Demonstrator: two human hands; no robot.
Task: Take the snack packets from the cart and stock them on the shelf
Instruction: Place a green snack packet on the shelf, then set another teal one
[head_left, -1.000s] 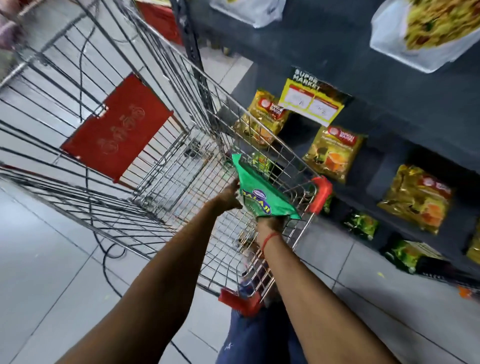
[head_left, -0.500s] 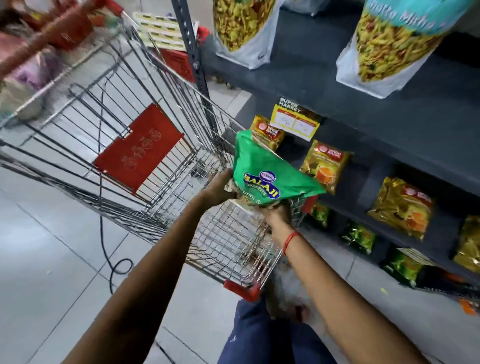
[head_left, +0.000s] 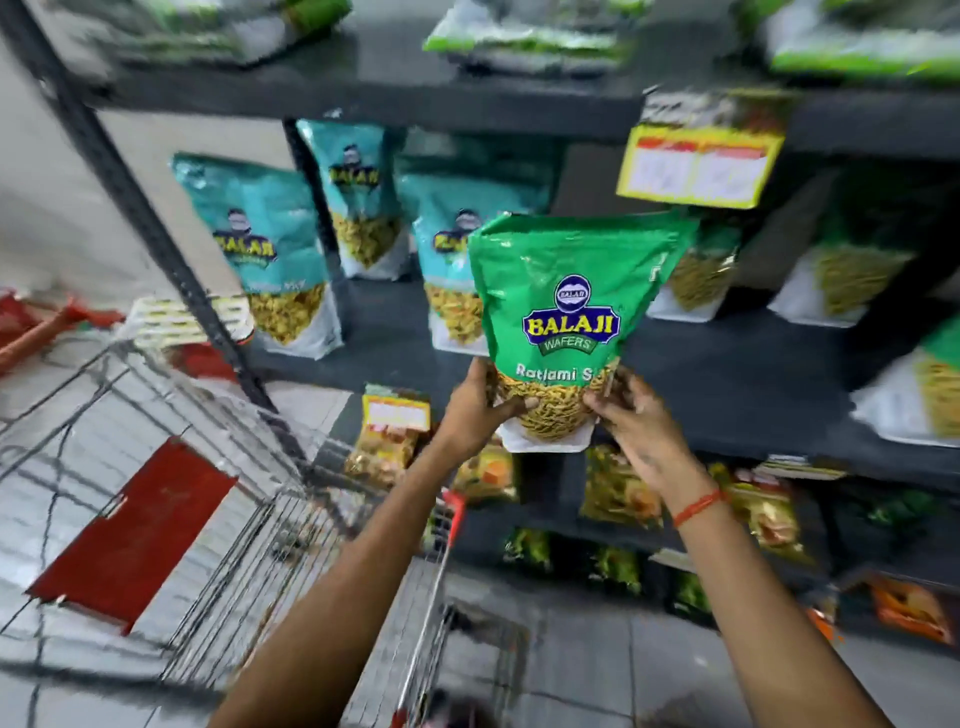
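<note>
I hold a green Balaji snack packet (head_left: 571, 291) upright in front of the dark middle shelf (head_left: 727, 374). My left hand (head_left: 475, 402) grips its lower left corner and my right hand (head_left: 631, 415) grips its lower right corner. The packet's clear bottom window shows yellow sev. It hangs in the air, just in front of the shelf edge, between the teal packets (head_left: 270, 249) on the left and green packets (head_left: 852, 280) on the right. The wire cart (head_left: 249, 530) is below left, its basket mostly out of view.
A yellow price tag (head_left: 696, 161) hangs from the upper shelf (head_left: 395, 93) just above the packet. Lower shelves hold yellow and green packets (head_left: 618, 488). A black upright post (head_left: 156, 228) bounds the shelf on the left. Grey floor tiles lie below.
Both hands have lifted the green packet out of the cart and up to the middle shelf, turning it upright. The view has swung up from the cart to the shelves.
</note>
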